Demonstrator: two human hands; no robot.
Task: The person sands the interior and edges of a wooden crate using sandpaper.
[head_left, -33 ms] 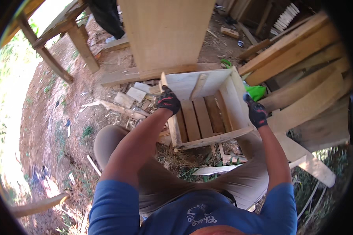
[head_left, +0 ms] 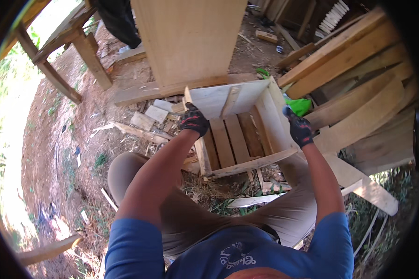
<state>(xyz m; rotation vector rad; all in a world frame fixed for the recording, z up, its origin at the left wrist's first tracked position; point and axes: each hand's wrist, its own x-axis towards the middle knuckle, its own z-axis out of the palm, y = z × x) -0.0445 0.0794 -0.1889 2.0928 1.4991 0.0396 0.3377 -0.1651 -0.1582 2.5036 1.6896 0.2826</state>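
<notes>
A pale wooden crate (head_left: 250, 168), with its top facing me and slats across its bottom, stands between my knees. My left hand (head_left: 194, 122), in a black glove with red marks, is closed over the top edge of its left wall. Just outside the right wall is my right hand (head_left: 301, 130), in a matching glove, its fingers curled. A small blue-grey shape shows at its fingertips; whether it is a held thing or part of the glove is unclear. Right by that hand lies a bright green bag (head_left: 299, 106).
A broad wooden board (head_left: 188, 44) stands upright behind the crate, with a beam (head_left: 137, 93) at its foot. Long planks (head_left: 340, 51) are stacked at the right. Wood offcuts (head_left: 156, 114) lie left of the crate. A rough wooden frame (head_left: 92, 60) stands at the far left.
The view has shifted slightly, so the crate and board sit a little further left in the picture. Both hands keep their places at the crate.
</notes>
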